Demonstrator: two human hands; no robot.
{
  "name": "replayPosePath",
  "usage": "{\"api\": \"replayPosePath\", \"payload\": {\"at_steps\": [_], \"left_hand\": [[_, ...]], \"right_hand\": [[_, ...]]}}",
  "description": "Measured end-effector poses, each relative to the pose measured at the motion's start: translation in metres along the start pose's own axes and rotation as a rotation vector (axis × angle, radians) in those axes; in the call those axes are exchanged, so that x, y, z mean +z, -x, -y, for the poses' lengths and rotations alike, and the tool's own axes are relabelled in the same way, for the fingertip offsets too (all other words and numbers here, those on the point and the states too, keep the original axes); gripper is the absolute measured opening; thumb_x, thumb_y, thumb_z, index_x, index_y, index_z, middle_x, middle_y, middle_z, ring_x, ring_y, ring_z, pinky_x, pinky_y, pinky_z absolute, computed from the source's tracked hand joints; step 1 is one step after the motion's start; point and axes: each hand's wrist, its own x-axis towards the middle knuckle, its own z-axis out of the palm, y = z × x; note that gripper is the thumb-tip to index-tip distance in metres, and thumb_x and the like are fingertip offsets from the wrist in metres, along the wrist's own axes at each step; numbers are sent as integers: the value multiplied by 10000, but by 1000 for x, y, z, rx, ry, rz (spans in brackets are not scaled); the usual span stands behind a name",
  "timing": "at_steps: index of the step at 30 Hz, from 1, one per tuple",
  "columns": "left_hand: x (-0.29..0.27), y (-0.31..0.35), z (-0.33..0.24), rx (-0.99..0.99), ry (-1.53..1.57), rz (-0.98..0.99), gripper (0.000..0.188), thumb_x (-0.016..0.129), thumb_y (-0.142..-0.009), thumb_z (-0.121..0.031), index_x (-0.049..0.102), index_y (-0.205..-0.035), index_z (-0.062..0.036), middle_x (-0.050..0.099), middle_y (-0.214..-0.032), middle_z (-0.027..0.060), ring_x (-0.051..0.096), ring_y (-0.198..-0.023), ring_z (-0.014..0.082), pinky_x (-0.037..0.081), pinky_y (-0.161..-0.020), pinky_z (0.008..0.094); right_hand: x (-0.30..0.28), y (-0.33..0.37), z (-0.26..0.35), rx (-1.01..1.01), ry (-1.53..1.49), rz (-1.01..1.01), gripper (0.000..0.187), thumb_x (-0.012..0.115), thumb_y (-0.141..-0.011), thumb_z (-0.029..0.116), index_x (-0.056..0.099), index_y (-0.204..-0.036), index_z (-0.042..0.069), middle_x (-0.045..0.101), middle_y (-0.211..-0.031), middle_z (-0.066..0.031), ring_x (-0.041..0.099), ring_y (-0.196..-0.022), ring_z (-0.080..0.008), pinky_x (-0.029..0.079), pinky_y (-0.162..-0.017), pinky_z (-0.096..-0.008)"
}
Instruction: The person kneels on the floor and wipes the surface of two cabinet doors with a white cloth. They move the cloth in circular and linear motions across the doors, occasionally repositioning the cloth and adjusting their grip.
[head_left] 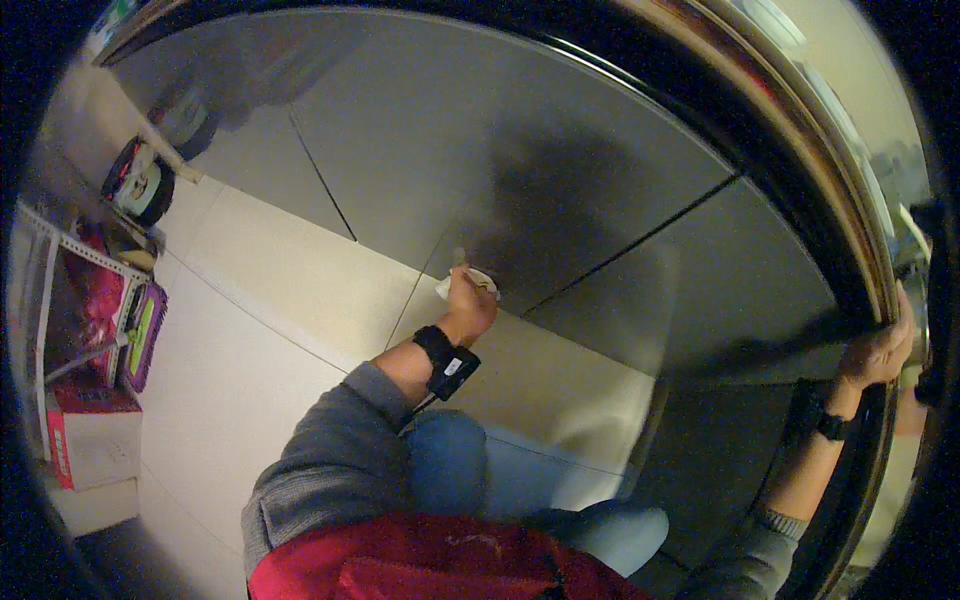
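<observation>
Low down in front of me, my left hand (474,304) is closed on a white cloth or wipe (484,281). It presses the wipe against the glossy dark grey cabinet front (420,160), close to the panel's bottom edge. Only the white rim of the wipe shows around my fingers. At the far right, my right hand (880,352) grips the edge of the countertop (810,115), and part of its fingers is hidden beyond the edge. Both wrists carry black strapped devices.
Pale floor tiles (240,300) run below the cabinet. Along the left stand a metal shelf rack (45,300), a purple and green item (147,335), a red and white box (95,435) and a dark round container (140,180). A dark panel (715,460) is near my right knee.
</observation>
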Motion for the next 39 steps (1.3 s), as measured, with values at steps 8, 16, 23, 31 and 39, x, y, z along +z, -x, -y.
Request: {"api": "replayPosePath", "payload": {"at_steps": [8,16,23,31,39], "left_hand": [[-111,-68,-40,-194,-393,58,83,464,-746,-14,501,-698,-72,511,-640,87,576,-680,227,464,-534,307],[-85,-40,17,610,-1744,711,202,584,-807,-102,564,-612,-57,565,-621,126,540,-573,220,452,-513,312],[-15,-28,17,-49,-933,439,196,536,-750,22,510,-562,-24,537,-639,147,557,-684,258,480,-769,405],[154,93,-77,-194,-176,363,76,545,-685,54,536,-629,2,598,-835,170,545,-987,365,369,-1042,435],[137,102,-50,-89,-543,341,62,515,-688,82,530,-690,22,597,-867,167,546,-986,313,390,-1006,425]], "right_hand": [[1,-2,13,279,-161,-32,503,303,-999,312,613,-1047,-80,634,-1076,-171,610,-962,-261,459,-885,-338],[11,-11,34,283,69,-130,591,272,-980,419,650,-1029,-32,658,-1018,-175,622,-933,-282,465,-880,-358],[7,-23,18,70,-59,-16,469,309,-994,296,634,-1035,-40,655,-982,-153,614,-887,-228,469,-816,-311],[14,-15,5,151,-101,-10,477,285,-993,269,628,-1068,-52,633,-1106,-145,594,-1011,-221,423,-933,-309],[-4,-13,9,244,-158,-36,511,302,-985,326,608,-1087,-70,627,-1097,-175,597,-1006,-245,435,-918,-328]]}}
